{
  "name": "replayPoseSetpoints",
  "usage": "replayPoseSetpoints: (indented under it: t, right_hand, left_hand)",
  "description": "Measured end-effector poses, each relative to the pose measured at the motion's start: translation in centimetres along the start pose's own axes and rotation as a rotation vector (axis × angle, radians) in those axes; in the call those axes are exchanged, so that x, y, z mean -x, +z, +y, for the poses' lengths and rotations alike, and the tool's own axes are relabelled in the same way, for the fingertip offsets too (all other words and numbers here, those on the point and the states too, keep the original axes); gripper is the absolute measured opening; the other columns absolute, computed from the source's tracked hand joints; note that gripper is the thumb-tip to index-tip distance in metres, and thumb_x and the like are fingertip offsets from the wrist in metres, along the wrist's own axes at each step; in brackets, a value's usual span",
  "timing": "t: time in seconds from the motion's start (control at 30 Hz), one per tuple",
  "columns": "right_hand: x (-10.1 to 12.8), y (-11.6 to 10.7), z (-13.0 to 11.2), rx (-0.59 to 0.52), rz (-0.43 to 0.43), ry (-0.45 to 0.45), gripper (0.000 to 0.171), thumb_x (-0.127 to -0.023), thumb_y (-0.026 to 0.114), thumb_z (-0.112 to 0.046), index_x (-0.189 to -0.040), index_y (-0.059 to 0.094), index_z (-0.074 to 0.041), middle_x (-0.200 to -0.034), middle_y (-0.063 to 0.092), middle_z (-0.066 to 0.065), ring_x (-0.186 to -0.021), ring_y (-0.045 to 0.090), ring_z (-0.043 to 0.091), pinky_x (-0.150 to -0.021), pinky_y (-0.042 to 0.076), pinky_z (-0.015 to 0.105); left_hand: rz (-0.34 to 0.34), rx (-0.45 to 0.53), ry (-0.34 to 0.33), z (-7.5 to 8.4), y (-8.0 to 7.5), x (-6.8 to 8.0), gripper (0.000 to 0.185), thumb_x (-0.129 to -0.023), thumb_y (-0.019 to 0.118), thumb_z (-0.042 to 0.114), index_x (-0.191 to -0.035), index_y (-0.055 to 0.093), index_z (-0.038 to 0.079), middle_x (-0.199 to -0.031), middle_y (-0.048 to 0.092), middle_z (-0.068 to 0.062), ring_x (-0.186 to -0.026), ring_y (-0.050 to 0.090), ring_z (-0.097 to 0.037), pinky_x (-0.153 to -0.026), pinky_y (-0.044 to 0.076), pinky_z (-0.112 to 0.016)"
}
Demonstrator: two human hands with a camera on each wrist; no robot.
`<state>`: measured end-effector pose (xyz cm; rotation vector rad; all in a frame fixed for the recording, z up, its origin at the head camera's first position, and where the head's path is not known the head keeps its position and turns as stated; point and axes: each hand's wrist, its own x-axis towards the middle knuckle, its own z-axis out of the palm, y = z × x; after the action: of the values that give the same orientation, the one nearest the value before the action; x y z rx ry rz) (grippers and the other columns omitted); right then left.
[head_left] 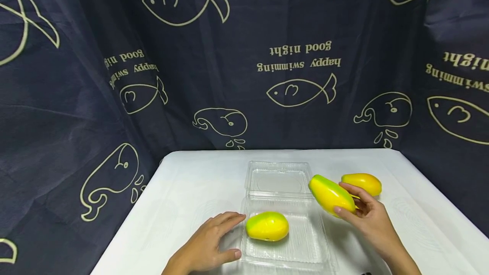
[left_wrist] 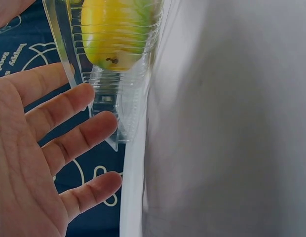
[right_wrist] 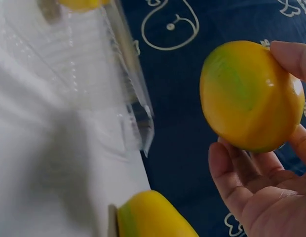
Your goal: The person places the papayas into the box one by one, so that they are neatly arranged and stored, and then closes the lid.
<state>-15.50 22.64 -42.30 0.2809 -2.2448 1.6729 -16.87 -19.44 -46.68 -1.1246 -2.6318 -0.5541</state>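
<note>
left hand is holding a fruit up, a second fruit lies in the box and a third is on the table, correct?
Not quite: the right hand holds the raised fruit, as the head view shows; the left hand holds nothing. The rest stands: a second fruit lies in the box and a third fruit is on the table.

The right hand (right_wrist: pixel 276 207) gripped a yellow-green fruit (right_wrist: pixel 247 98) beside the clear container (right_wrist: pixel 89 74); a second fruit (right_wrist: pixel 155 217) lay near that container, a third fruit (right_wrist: pixel 84 4) within.
</note>
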Motion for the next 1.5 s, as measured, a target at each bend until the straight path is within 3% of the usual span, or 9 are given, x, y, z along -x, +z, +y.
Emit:
replayPoseSetpoints:
  t: [0.13,0.43,0.77,1.03,1.1,1.3,1.5]
  right_hand:
    - [-0.3,1.0,0.2,0.042,-0.011,-0.017,0.061,-0.086,0.078,-0.004,-0.142,0.053,-0.005,-0.131,0.057,-0.015,-0.100,0.064,-0.002,-0.080,0.055,0.015]
    - [-0.6,3.2,1.1,0.049,-0.095,-0.042,0.063,-0.083,0.082,-0.011,-0.139,0.053,-0.004,-0.139,0.055,0.011,-0.109,0.061,-0.005,-0.086,0.055,0.015]
    - [-0.1,4.1,1.5,0.156,-0.112,-0.044,0.064,-0.079,0.086,-0.019,-0.136,0.058,-0.017,-0.135,0.061,0.003,-0.108,0.061,-0.003,-0.087,0.053,0.017]
    - [0.2,4.6,1.8,0.186,-0.128,-0.076,0.061,-0.077,0.087,-0.027,-0.132,0.061,-0.025,-0.130,0.063,-0.005,-0.109,0.061,-0.001,-0.098,0.040,0.005]
    - [0.2,4.7,1.9,0.222,-0.129,-0.090,0.061,-0.076,0.088,-0.029,-0.131,0.061,-0.028,-0.130,0.063,-0.009,-0.108,0.060,0.000,-0.099,0.041,0.009]
    - [0.2,5.2,2.0,0.311,-0.138,-0.128,0.064,-0.073,0.090,-0.035,-0.130,0.061,-0.033,-0.128,0.063,-0.016,-0.109,0.060,0.002,-0.099,0.049,0.035]
    - [0.3,5.6,2.0,0.338,-0.147,-0.110,0.063,-0.072,0.089,-0.041,-0.128,0.062,-0.036,-0.126,0.064,-0.017,-0.108,0.062,0.001,-0.094,0.052,0.039]
  left_hand:
    - [0.002,-0.005,0.003,-0.1,0.0,-0.1,0.073,-0.090,0.064,0.058,-0.152,0.043,0.026,-0.147,0.050,0.009,-0.129,0.054,-0.014,-0.097,0.050,-0.050]
    - [0.001,-0.015,0.009,-0.1,0.1,0.0,0.073,-0.090,0.063,0.059,-0.153,0.041,0.028,-0.147,0.050,0.009,-0.130,0.053,-0.014,-0.098,0.049,-0.049]
    - [-0.022,0.010,-0.008,0.1,0.0,-0.2,0.073,-0.091,0.063,0.059,-0.153,0.041,0.028,-0.150,0.048,0.010,-0.131,0.053,-0.014,-0.100,0.049,-0.050]
    - [-0.034,0.022,-0.025,0.3,0.2,-0.1,0.072,-0.090,0.062,0.059,-0.152,0.043,0.028,-0.149,0.049,0.010,-0.131,0.052,-0.012,-0.100,0.048,-0.047]
    - [-0.028,0.011,-0.023,0.3,0.1,-0.1,0.072,-0.090,0.062,0.060,-0.152,0.043,0.028,-0.148,0.050,0.009,-0.131,0.052,-0.012,-0.100,0.048,-0.047]
    - [-0.003,-0.024,-0.007,0.3,0.0,0.1,0.074,-0.089,0.063,0.062,-0.152,0.044,0.027,-0.147,0.051,0.009,-0.131,0.052,-0.012,-0.100,0.048,-0.046]
    - [-0.009,-0.021,-0.021,0.3,-0.1,0.0,0.074,-0.089,0.062,0.062,-0.152,0.044,0.027,-0.148,0.050,0.010,-0.131,0.052,-0.011,-0.100,0.049,-0.046]
